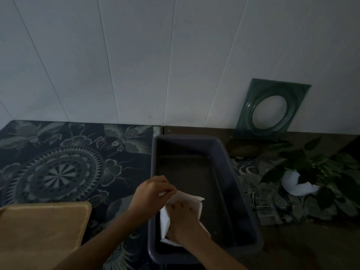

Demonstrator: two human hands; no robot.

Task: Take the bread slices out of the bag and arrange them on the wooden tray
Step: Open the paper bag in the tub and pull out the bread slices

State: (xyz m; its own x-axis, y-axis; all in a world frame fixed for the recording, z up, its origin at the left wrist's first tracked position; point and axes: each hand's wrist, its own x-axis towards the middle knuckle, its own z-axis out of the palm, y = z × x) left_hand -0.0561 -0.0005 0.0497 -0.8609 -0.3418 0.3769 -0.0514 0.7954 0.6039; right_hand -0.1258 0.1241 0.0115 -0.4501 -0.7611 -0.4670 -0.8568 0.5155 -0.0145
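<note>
The scene is dim. A white bag [195, 201] lies in the near left part of a dark grey plastic tub [245, 215]. My left hand [153, 190] pinches the bag's upper edge at its far left corner. My right hand [185, 219] is pushed inside the bag, fingers showing faintly through the thin white material. No bread slice is visible; the bag hides whatever it holds. The wooden tray [42, 228], light tan with rounded corners, sits at the near left with nothing on it.
A dark cloth with a pale mandala and flower pattern [64, 168] covers the table on the left. A leafy plant in a white pot [300, 184] stands right of the tub. A green square frame with a round opening [270, 110] leans on the white panelled wall.
</note>
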